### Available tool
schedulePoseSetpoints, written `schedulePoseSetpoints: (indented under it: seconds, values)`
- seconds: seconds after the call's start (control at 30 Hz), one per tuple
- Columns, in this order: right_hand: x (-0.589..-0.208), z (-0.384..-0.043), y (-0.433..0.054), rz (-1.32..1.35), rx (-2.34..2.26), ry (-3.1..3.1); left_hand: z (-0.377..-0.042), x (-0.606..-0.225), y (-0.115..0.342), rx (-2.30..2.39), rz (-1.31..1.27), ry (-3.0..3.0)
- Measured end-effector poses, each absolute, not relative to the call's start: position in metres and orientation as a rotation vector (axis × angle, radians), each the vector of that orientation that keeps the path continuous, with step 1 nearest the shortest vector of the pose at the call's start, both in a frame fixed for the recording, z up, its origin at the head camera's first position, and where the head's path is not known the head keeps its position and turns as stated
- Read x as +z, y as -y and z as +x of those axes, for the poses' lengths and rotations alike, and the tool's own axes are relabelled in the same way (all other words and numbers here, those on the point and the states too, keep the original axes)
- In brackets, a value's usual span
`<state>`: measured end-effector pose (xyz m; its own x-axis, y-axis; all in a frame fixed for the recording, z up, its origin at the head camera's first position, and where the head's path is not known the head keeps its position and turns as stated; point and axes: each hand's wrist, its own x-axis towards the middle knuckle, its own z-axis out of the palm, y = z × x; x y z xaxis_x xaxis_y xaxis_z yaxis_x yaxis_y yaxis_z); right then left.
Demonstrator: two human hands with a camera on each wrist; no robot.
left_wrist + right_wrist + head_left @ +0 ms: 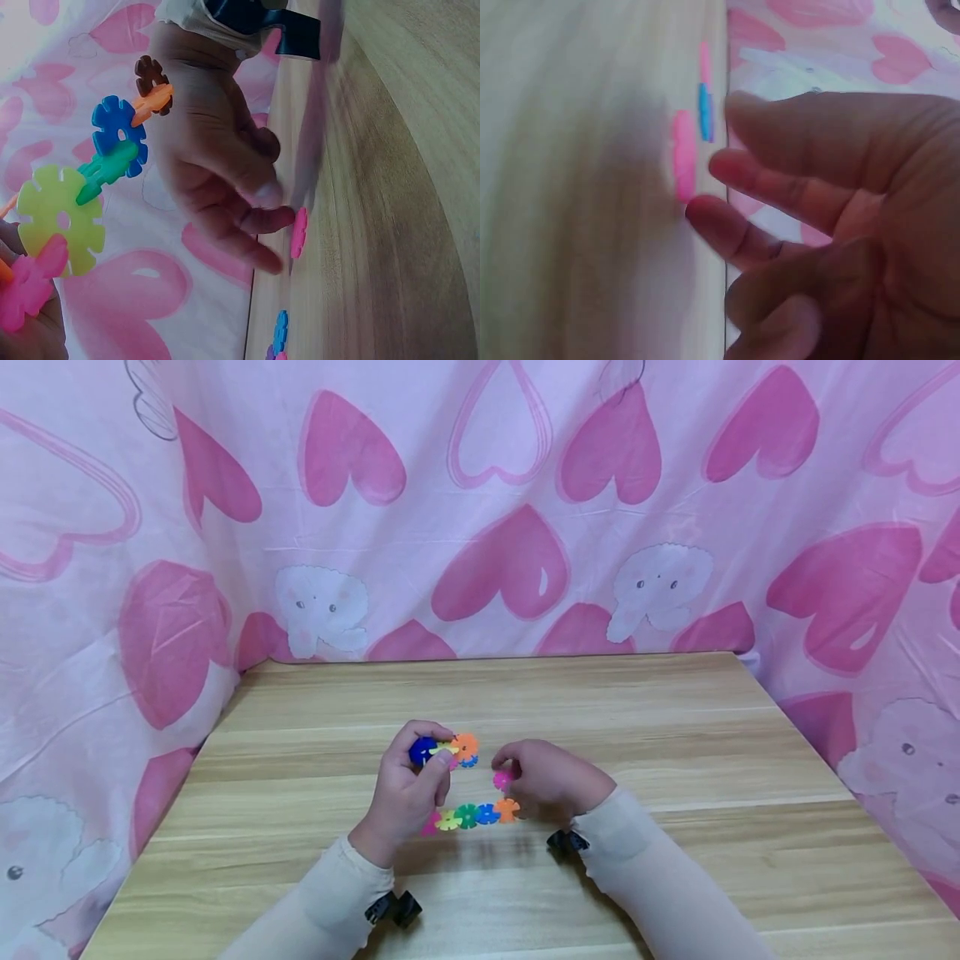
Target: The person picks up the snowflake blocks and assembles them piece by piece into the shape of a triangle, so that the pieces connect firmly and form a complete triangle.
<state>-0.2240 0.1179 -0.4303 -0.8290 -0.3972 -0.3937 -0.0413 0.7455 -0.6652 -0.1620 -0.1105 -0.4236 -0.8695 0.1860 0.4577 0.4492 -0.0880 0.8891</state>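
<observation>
Disc chain [467, 815] — long axis mostly left-to-right.

Head view: above the surface [637, 710], facing forward and down. Left wrist view: low, rolled sideways, facing the right hand [217, 142]. Right wrist view: rolled sideways, close behind that hand. Both wrist views share one pink piece [683, 156].

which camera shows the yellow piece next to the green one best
The left wrist view: the yellow piece appears largest there, its notches and centre hole clear. The head view shows it small; the right wrist view does not show it.
</observation>
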Motion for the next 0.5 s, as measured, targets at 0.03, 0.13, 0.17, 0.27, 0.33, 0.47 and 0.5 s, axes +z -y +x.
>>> schedulePoseSetpoints:
  seconds: [0.03, 0.13, 0.17, 0.27, 0.33, 0.47, 0.5]
  values:
    - [-0.4308, -0.2232, -0.1171, -0.330, -0.878, -2.433, -0.1619, -0.4235, 0.1103, -2.069, -0.706, 1.984]
    - [-0.4322, -0.2214, -0.1145, -0.326, -0.810, -2.462, -0.1614, -0.4229, 0.1096, -2.066, -0.695, 2.000]
    - [-0.4329, -0.2210, -0.1139, -0.325, -0.806, -2.462, -0.1609, -0.4227, 0.1095, -2.067, -0.685, 2.008]
    - [-0.4339, -0.2200, -0.1125, -0.320, -0.784, -2.461, -0.1597, -0.4219, 0.1090, -2.065, -0.644, 2.046]
    - [-0.4343, -0.2196, -0.1125, -0.325, -0.766, -2.474, -0.1588, -0.4216, 0.1088, -2.063, -0.617, 2.071]
    - [-0.4341, -0.2195, -0.1143, -0.321, -0.748, -2.499, -0.1582, -0.4213, 0.1087, -2.059, -0.591, 2.093]
    - [-0.4338, -0.2196, -0.1150, -0.318, -0.757, -2.497, -0.1583, -0.4213, 0.1088, -2.059, -0.590, 2.094]
